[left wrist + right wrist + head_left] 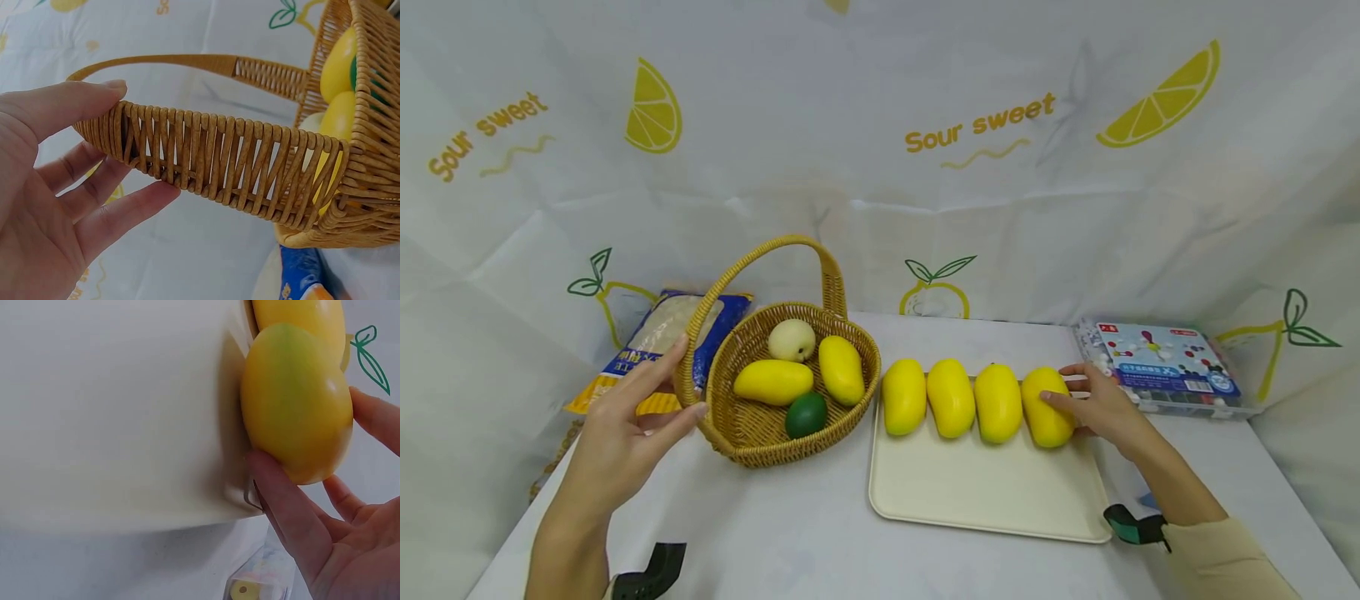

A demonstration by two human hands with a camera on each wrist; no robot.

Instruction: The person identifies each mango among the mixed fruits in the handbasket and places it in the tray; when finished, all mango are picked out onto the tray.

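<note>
Left hand [628, 437] on the arched handle [741, 268] of a tan woven wicker basket [767, 455], right hand [1111, 414] on an oblong yellow mango [1045, 427].
The left hand pinches the handle; the right hand grips the mango, rightmost of four along the far edge of a cream rectangular tray [988, 492]. Left of the tray on the white table [790, 542], the basket contains two more yellow mangoes [772, 382], a pale round fruit [792, 340] and a dark green fruit [807, 415].

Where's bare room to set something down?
The near half of the tray, in front of the four mangoes; the white table in front of the basket, left of the tray; and the table behind the mangoes, between basket and plastic box. Crowded: the tray's far edge, where the right hand grips the end mango.
</note>
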